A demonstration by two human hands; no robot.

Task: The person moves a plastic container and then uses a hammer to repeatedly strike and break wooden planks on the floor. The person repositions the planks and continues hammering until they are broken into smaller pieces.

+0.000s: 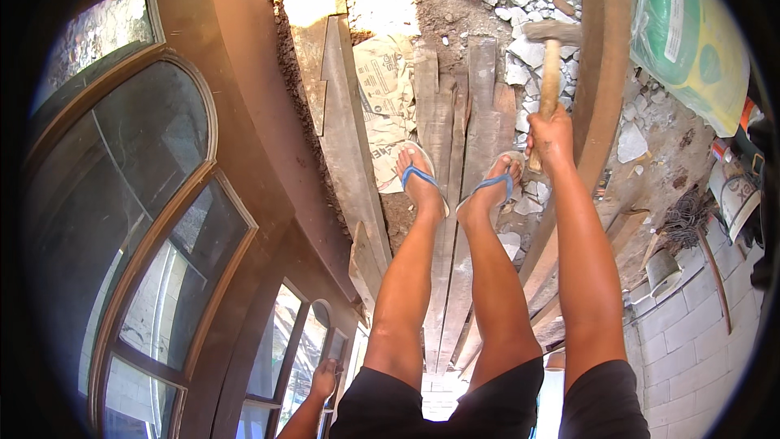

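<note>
My right hand [551, 140] is wrapped round the wooden handle of a hammer [550, 77]. The hammer's dark head [552, 31], slightly blurred, points away from me, close to a long wooden beam [603, 41], with broken white rubble below. At the lower left, my left hand [325, 380] is closed, up against the wood-framed window [305, 341]; whatever its fingers hold, if anything, is hidden. My feet, in blue-strapped flip-flops [418, 175], stand on rough wooden planks [441, 146].
Large brown glazed door or window frames [236, 73] fill the left. A crumpled paper sack [383, 81] lies by the planks. White rubble [520, 0] is strewn ahead. On the right are a green and yellow plastic sack [691, 32], a white bucket [731, 191] and a block wall [691, 333].
</note>
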